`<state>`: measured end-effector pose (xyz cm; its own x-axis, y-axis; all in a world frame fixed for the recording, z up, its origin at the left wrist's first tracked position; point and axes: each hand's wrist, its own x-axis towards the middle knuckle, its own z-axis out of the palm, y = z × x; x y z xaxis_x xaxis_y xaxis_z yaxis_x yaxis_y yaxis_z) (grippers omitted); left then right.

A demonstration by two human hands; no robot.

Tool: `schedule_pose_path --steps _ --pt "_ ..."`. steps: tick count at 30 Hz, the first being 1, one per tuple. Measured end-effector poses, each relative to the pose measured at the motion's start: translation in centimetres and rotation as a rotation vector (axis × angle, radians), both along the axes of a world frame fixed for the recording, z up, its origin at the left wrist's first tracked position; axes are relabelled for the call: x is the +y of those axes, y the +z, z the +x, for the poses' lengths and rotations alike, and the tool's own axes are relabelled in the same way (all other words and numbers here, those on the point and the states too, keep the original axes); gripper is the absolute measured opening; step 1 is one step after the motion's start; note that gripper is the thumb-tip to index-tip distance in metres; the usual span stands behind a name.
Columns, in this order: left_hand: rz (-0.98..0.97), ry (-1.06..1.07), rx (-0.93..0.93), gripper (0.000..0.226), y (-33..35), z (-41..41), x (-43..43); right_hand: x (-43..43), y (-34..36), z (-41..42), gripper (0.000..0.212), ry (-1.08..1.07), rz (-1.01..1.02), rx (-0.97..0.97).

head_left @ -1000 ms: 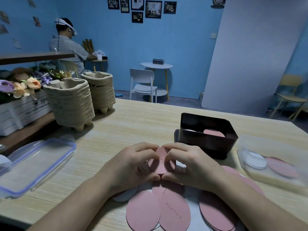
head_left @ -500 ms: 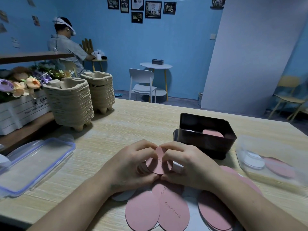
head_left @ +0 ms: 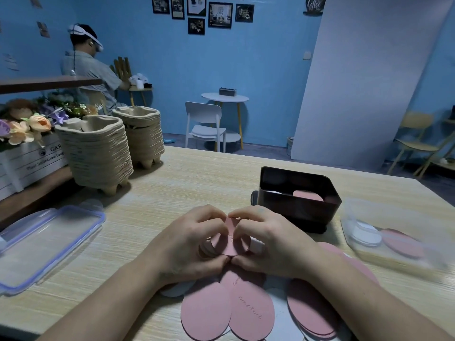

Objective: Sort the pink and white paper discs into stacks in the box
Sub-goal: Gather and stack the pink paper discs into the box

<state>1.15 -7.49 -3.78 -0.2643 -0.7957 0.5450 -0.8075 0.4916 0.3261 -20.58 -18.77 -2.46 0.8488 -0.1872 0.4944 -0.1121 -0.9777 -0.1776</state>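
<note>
Frame centre: left hand (head_left: 194,242) and right hand (head_left: 273,244) both pinch pink discs (head_left: 230,239). Square the edges, then lower flat onto the pink stack (head_left: 307,195) in the box (head_left: 295,214).

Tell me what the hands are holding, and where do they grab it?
Together they hold a small bunch of pink paper discs. The left hand pinches its left edge and the right hand pinches its right edge, fingers on top and thumbs underneath.

Held pink discs (head_left: 227,238) partly hidden behind the left grip (head_left: 189,242) and right grip (head_left: 270,242); loose discs (head_left: 246,313) at 6 o'clock cut by the bottom edge; box (head_left: 299,212) wall hides most of its contents; clear container (head_left: 394,262) at 3 o'clock blurred.
</note>
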Motion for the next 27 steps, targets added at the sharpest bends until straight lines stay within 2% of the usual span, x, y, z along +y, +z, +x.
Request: schedule_pose_path --steps 11,15,20,27 --pt "-0.018 -0.009 0.026 0.038 0.2 0.1 0.2 -0.4 0.4 -1.0 0.035 -0.050 -0.033 0.030" --pt "-0.080 0.001 0.033 0.031 1.2 0.2 0.2 -0.7 2.6 -2.3 0.031 -0.063 -0.056 0.043" --pt "-0.167 0.041 -0.085 0.025 2.9 -0.4 -1.9 -2.1 6.9 -5.9 0.027 -0.192 0.011 0.044" --pt "-0.189 0.071 -0.036 0.025 1.2 -0.8 -4.0 -7.8 10.0 -9.2 0.031 -0.467 0.127 0.017"
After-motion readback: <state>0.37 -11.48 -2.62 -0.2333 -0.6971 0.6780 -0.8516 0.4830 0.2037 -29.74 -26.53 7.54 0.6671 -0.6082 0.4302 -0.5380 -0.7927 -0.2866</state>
